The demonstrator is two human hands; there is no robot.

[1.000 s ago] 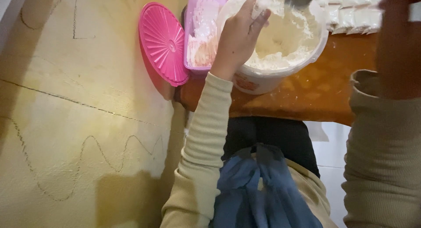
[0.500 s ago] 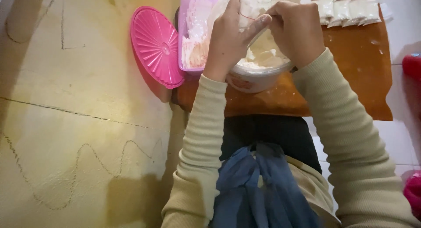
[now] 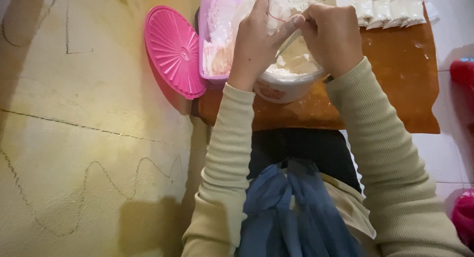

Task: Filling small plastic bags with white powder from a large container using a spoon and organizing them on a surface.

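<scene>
Both my hands meet over a white tub (image 3: pixel 284 86) of white powder that stands on an orange-brown board (image 3: pixel 395 74). My left hand (image 3: pixel 256 39) grips a small clear bag of white powder (image 3: pixel 277 12) with a thin red band across it. My right hand (image 3: pixel 333 37) pinches at the same bag and band from the right. A row of filled small white bags (image 3: pixel 390 7) lies at the board's far edge.
A pink box (image 3: pixel 217 34) holding small bags stands left of the tub, and a round pink lid (image 3: pixel 174 50) leans against it. A yellowish wall with pencil scribbles fills the left. White floor tiles and red and pink objects (image 3: pixel 463 71) lie at the right.
My right hand came down from the upper right to meet the left hand over the tub. The bag is now held between both hands.
</scene>
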